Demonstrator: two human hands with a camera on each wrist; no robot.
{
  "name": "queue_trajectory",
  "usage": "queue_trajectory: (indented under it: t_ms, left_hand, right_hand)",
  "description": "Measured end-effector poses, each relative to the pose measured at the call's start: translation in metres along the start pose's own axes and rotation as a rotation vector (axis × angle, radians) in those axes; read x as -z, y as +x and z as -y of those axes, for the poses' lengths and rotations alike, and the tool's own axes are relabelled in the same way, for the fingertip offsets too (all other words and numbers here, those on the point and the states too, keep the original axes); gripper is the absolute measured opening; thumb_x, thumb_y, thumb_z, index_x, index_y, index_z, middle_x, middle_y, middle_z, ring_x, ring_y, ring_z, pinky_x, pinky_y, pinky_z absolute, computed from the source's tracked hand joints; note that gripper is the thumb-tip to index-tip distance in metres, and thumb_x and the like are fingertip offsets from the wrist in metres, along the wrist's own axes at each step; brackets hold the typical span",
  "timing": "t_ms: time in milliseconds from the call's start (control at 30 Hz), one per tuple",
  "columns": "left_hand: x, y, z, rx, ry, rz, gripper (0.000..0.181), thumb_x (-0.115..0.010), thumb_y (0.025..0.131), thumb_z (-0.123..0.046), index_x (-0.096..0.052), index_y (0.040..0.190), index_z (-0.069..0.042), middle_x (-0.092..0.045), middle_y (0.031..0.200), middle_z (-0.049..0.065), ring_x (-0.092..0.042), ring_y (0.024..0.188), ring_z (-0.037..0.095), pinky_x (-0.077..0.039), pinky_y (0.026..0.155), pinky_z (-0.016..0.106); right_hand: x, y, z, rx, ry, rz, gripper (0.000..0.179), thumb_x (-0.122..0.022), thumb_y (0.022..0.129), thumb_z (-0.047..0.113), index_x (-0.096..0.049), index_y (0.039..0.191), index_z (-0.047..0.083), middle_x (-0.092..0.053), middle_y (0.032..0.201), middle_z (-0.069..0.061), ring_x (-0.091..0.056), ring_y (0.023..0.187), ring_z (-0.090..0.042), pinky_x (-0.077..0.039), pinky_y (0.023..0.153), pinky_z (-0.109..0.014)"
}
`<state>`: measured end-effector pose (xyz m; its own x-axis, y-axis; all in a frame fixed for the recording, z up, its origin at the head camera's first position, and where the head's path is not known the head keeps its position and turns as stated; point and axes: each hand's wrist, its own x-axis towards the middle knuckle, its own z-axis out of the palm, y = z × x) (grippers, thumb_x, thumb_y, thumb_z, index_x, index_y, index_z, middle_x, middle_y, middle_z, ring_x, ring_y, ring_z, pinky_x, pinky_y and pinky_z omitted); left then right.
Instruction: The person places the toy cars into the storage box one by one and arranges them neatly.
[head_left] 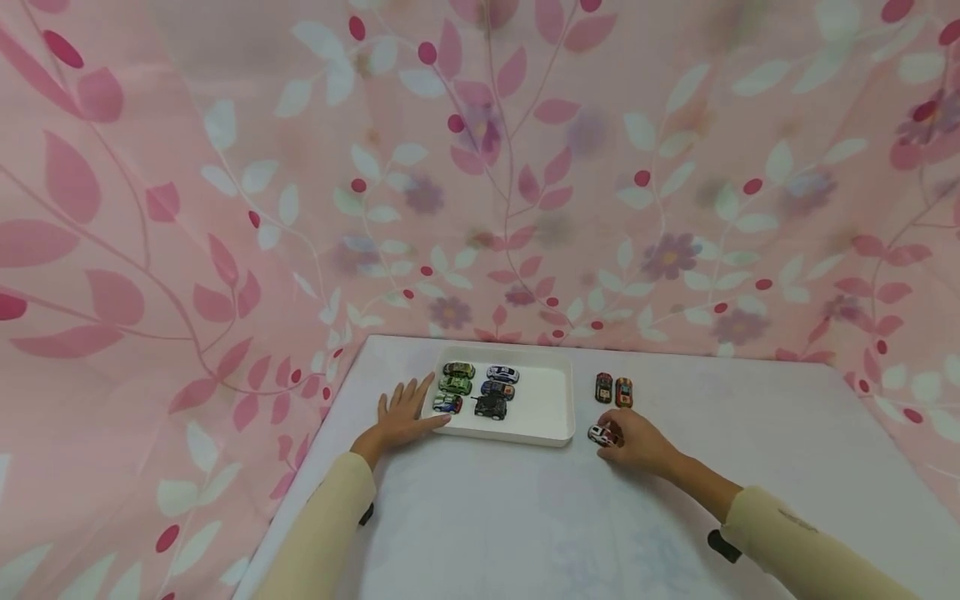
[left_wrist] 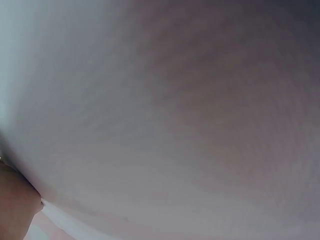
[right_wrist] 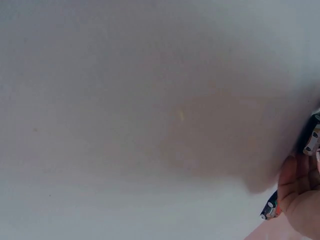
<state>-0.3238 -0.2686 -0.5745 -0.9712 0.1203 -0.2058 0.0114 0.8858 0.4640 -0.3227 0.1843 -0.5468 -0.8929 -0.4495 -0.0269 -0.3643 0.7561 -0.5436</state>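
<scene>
My right hand [head_left: 637, 442] holds a small white toy car [head_left: 600, 435] with red and dark markings between thumb and fingers, just right of the white tray [head_left: 543, 402]. In the right wrist view, that hand [right_wrist: 302, 200] and part of the car [right_wrist: 312, 142] show at the right edge. My left hand [head_left: 402, 415] lies with fingers spread against the tray's left side, its thumb along the near left corner. Inside the tray, toy cars form two columns: green ones [head_left: 455, 385] and a white-blue-green one [head_left: 447, 403] at left; a white [head_left: 502, 374], a blue [head_left: 497, 390] and a black one [head_left: 491, 407] beside them.
Two more toy cars, one dark red [head_left: 603, 387] and one orange [head_left: 624, 392], stand side by side beyond the right hand. A white cloth covers the table [head_left: 480, 517]. Flowered pink fabric [head_left: 525, 167] hangs behind and at the sides.
</scene>
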Motion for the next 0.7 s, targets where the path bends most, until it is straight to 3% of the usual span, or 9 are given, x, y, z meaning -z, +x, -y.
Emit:
queue_trajectory:
  t_ms: [233,400,700]
  left_hand:
    - [-0.002,0.0,0.001,-0.007,-0.008,-0.039,0.102,-0.051,0.081,-0.081,-0.003,0.159,-0.037,-0.008,0.167,0.016,0.0,0.152,0.043,0.005,0.114,0.069]
    - [-0.01,-0.007,0.0,-0.002,-0.01,0.02,0.104,-0.05,0.08,-0.083,-0.002,0.159,-0.037,-0.008,0.167,0.016,0.0,0.153,0.043,0.004,0.114,0.07]
    - [-0.009,0.003,0.006,0.011,0.015,-0.007,0.107,-0.045,0.077,-0.087,0.001,0.159,-0.038,-0.004,0.168,0.012,0.004,0.153,0.039,0.008,0.115,0.067]
  right_hand:
    - [0.004,-0.002,0.002,-0.025,-0.043,-0.008,0.034,-0.082,0.08,0.021,-0.068,0.104,0.001,-0.061,0.084,0.0,-0.053,0.076,-0.013,-0.046,0.066,-0.028]
    - [0.004,-0.012,0.001,-0.024,-0.043,0.005,0.033,-0.082,0.081,0.024,-0.069,0.103,0.004,-0.058,0.083,0.003,-0.049,0.075,-0.011,-0.042,0.063,-0.024]
    - [0.018,0.001,0.012,0.017,-0.012,-0.156,0.031,-0.079,0.083,0.014,-0.068,0.108,0.001,-0.054,0.083,-0.003,-0.047,0.075,-0.015,-0.039,0.059,-0.024]
